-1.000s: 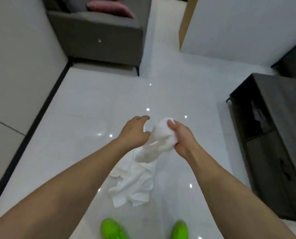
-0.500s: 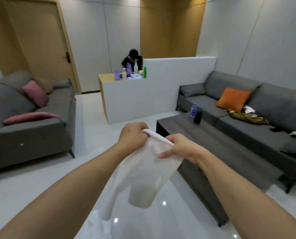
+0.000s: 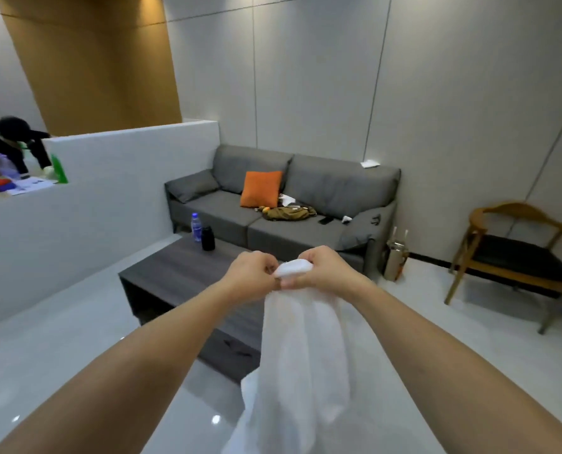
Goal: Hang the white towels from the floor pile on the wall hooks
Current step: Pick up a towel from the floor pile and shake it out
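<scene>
White towel (image 3: pixel 301 348) hangs pinched at its bunched top edge between left hand (image 3: pixel 252 276) and right hand (image 3: pixel 325 270), grey table (image 3: pixel 181 273) and sofa (image 3: pixel 306 204) beyond them.

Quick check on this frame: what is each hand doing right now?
Left hand: fingers curled, pinching the top edge of the white towel.
Right hand: fingers curled, gripping the same bunched top edge; the towel hangs below.
</scene>
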Demonstrator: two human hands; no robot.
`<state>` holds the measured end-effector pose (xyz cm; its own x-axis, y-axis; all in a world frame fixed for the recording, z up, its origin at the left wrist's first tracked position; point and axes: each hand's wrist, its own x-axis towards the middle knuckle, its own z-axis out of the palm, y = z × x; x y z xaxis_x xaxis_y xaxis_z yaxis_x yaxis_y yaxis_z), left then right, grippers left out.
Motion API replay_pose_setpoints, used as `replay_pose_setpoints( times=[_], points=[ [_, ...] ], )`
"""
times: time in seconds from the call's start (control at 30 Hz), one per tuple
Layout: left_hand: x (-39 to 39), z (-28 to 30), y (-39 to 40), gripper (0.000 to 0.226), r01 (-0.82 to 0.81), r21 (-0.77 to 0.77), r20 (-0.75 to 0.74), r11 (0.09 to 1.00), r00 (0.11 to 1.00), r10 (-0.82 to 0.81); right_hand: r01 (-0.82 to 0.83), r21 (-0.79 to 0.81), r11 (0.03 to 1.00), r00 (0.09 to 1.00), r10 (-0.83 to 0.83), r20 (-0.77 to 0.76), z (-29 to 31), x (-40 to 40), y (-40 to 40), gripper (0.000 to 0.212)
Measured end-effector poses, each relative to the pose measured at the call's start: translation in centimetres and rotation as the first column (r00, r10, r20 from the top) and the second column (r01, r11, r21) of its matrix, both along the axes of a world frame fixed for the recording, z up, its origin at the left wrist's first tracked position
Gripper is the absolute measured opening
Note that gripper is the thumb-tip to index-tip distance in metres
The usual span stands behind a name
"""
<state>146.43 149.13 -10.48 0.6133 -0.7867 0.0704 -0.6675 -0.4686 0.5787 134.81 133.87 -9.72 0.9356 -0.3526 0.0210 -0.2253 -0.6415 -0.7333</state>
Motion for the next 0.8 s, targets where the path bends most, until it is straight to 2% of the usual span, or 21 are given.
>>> replay_pose_setpoints(
  times=[0.07, 0.1, 0.13, 0.2, 0.23, 0.3, 0.37, 0.43, 0.47, 0.5, 0.57, 0.63, 0.7, 0.77, 0.8],
  points=[
    [2.1, -0.3, -3.6, 0.005, -0.074, -0.064, 0.054, 0.995, 0.995, 0.078, 0.016, -0.154, 0.988, 0.973, -0.051, -0.223, -1.1, -1.1, -5.2, 0.028],
    [3.5, -0.4, -5.4, 0.006, -0.105, -0.083, 0.07, 0.991, 0.991, 0.111, 0.037, -0.217, 0.975, 0.953, -0.1, -0.286, -1.6, -1.5, -7.6, 0.026],
    [4.8, -0.5, -7.3, 0.005, -0.11, -0.078, 0.072, 0.991, 0.991, 0.115, 0.077, -0.239, 0.968, 0.948, -0.145, -0.283, -2.1, -1.5, -9.8, 0.027],
    [6.9, -0.8, -11.8, 0.011, 0.011, -0.033, -0.016, 0.999, 1.0, -0.011, 0.17, -0.164, 0.972, 0.971, -0.194, -0.142, -2.1, -0.2, -13.4, 0.025],
    [7.4, -0.8, -14.3, 0.02, 0.119, -0.017, -0.122, 0.993, 0.985, -0.12, 0.207, -0.092, 0.974, 0.977, -0.211, -0.039, -1.7, 1.0, -14.7, 0.018],
    [8.1, -0.7, -19.2, 0.038, 0.312, -0.022, -0.339, 0.95, 0.892, -0.3, 0.242, 0.017, 0.97, 0.965, -0.243, 0.104, -0.2, 4.3, -17.1, 0.012],
    [9.6, -0.3, -23.8, 0.036, 0.376, -0.062, -0.364, 0.924, 0.854, -0.372, 0.289, 0.001, 0.957, 0.943, -0.284, 0.175, 1.1, 7.8, -19.6, 0.016],
    [12.3, 0.3, -27.5, 0.017, 0.276, -0.157, -0.327, 0.948, 0.892, -0.313, 0.368, 0.028, 0.93, 0.897, -0.362, 0.254, 2.1, 11.0, -22.4, 0.021],
    [14.0, 0.8, -29.0, 0.012, 0.201, -0.218, -0.332, 0.955, 0.905, -0.266, 0.387, 0.104, 0.916, 0.873, -0.401, 0.279, 2.3, 12.3, -23.9, 0.024],
    [15.7, 1.3, -30.1, 0.013, 0.132, -0.276, -0.349, 0.952, 0.909, -0.227, 0.385, 0.192, 0.902, 0.865, -0.426, 0.265, 2.5, 13.4, -25.4, 0.026],
    [19.0, 2.2, -31.9, 0.014, 0.036, -0.353, -0.371, 0.935, 0.912, -0.176, 0.323, 0.345, 0.881, 0.909, -0.391, 0.145, 2.2, 15.7, -27.8, 0.026],
    [22.1, 2.7, -33.4, 0.013, 0.005, -0.386, -0.34, 0.923, 0.929, -0.147, 0.263, 0.441, 0.858, 0.942, -0.328, 0.077, 1.5, 18.6, -29.6, 0.02],
    [24.9, 2.8, -34.6, 0.009, 0.009, -0.396, -0.29, 0.918, 0.948, -0.135, 0.252, 0.523, 0.814, 0.922, -0.366, 0.126, 1.1, 21.9, -30.9, 0.011],
    [27.6, 2.6, -35.2, 0.003, 0.009, -0.372, -0.256, 0.928, 0.96, -0.112, 0.222, 0.581, 0.783, 0.9, -0.394, 0.188, 1.1, 25.6, -31.9, 0.015],
    [28.9, 2.5, -35.3, 0.004, 0.011, -0.354, -0.263, 0.935, 0.958, -0.111, 0.204, 0.566, 0.799, 0.903, -0.376, 0.206, 1.1, 27.5, -32.3, 0.018]
  ],
)
